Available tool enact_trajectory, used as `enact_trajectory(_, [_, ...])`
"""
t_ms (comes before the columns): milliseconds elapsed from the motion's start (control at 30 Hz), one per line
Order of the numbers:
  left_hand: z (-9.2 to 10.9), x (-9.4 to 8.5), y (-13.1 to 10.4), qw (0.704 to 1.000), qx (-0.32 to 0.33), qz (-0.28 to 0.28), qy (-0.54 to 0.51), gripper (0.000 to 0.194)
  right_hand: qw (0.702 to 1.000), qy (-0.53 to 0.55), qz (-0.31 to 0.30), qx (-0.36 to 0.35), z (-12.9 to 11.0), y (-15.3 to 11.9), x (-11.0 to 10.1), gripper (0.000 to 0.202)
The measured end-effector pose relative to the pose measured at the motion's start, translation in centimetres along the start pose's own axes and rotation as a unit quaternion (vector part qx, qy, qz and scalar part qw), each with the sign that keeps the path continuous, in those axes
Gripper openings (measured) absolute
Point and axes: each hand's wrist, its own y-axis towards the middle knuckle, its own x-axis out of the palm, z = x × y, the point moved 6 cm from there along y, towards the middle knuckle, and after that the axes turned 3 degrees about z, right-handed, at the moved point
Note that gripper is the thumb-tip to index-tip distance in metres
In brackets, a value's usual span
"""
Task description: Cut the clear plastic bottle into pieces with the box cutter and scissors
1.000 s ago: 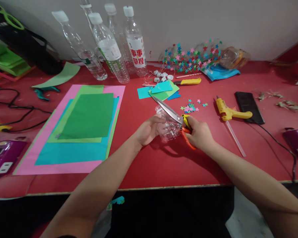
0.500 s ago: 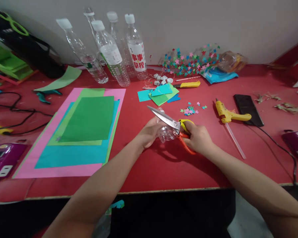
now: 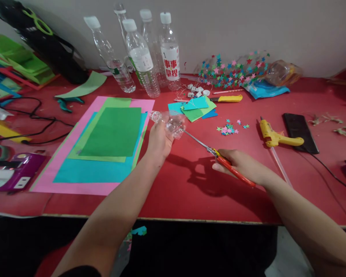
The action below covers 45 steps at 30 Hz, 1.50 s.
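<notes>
My left hand (image 3: 159, 140) is wrapped round a clear plastic bottle piece (image 3: 175, 125), its narrow neck pointing up and left. In my right hand (image 3: 238, 165) are scissors (image 3: 232, 169) with red and yellow handles, seen edge-on. Their blade tips reach the wide end of the bottle piece; whether they touch it is hard to tell. Shadows of the hand and scissors fall on the red table (image 3: 173, 200) below.
Stacked coloured sheets (image 3: 112, 130) lie at the left. Clear bottles (image 3: 144, 65) stand along the wall. Behind my hands are paper scraps (image 3: 197, 109), a yellow cutter (image 3: 230, 99) and small stars (image 3: 227, 129). A glue gun (image 3: 276, 136) and phone (image 3: 301, 132) lie right.
My left hand has turned the bottle piece and moved it leftward. The scissors have swung from lying across it to pointing at its wide end. The view has shifted slightly.
</notes>
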Motion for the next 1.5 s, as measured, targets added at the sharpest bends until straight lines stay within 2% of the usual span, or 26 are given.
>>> enact_trajectory(367, [-0.8,0.7,-1.1,1.000,-0.008,-0.021,0.010,0.012,0.994,0.102,-0.030,-0.012,-0.6,-0.2,1.0,0.043])
enact_trajectory(900, [-0.5,1.3,-1.9,0.999,-0.002,-0.037,-0.001,0.013,0.988,0.146,-0.051,-0.005,-0.8,-0.3,1.3,0.047])
enact_trajectory(1367, [0.1,0.6,-0.8,0.995,0.090,-0.022,0.029,0.024,0.988,0.152,-0.024,0.001,-1.2,-0.2,1.4,0.053])
enact_trajectory(1500, [0.3,0.7,-0.8,0.992,0.115,-0.049,0.020,0.024,0.988,0.155,-0.022,-0.006,-1.0,-0.2,1.7,0.050])
